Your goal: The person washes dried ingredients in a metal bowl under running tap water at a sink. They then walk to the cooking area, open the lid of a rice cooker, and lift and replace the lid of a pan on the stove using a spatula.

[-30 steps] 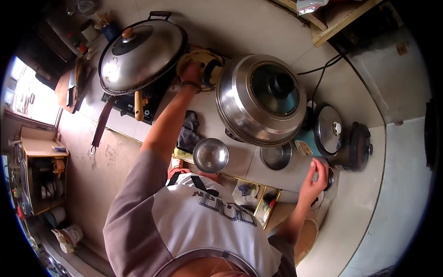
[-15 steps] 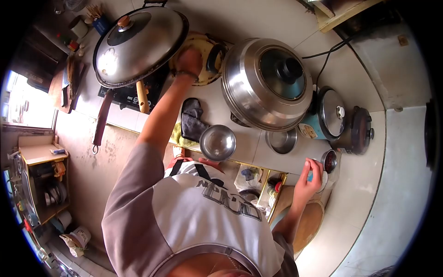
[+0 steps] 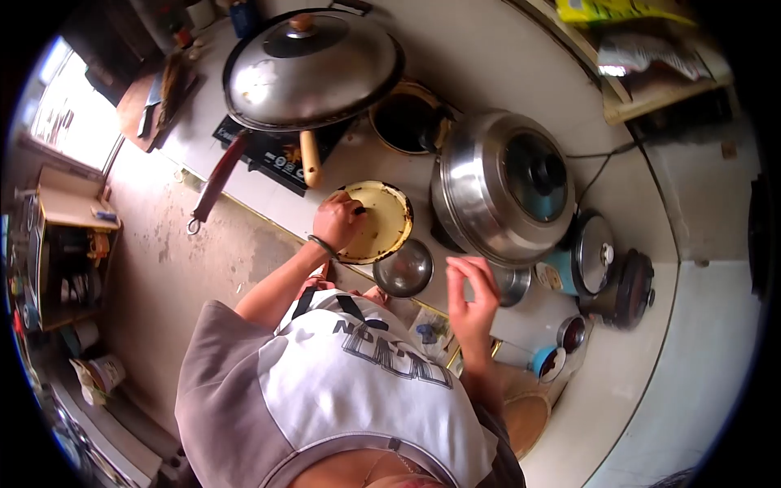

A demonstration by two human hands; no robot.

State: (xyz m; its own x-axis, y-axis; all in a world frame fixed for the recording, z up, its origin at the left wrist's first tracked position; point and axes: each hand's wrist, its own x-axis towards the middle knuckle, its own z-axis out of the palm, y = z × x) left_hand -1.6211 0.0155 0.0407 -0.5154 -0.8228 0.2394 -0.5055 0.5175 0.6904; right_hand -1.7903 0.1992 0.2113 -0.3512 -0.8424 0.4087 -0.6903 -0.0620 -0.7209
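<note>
My left hand point(image 3: 339, 224) is closed on the dark knob of a yellow enamel pot lid point(image 3: 386, 228) with a chipped dark rim. The lid is over the counter's front, partly over a steel bowl point(image 3: 404, 268). Behind it stands an uncovered pot point(image 3: 399, 122) with dark contents. My right hand point(image 3: 476, 301) is raised in front of a large steel steamer pot point(image 3: 480, 191), its thumb and fingertips brought together in a pinch. Whether anything small is between them I cannot make out.
A lidded wok point(image 3: 317, 77) sits on an induction cooker point(image 3: 272, 159), its handle sticking out past the counter edge. At right are a rice cooker point(image 3: 594, 252), a dark lidded pot point(image 3: 630, 285) and a small bowl point(image 3: 572, 332). A knife point(image 3: 150, 110) lies at far left.
My left hand has lifted the yellow lid off the pot and brought it toward me, uncovering the dark contents. My right hand has moved left from beside the small bowls. The view has shifted.
</note>
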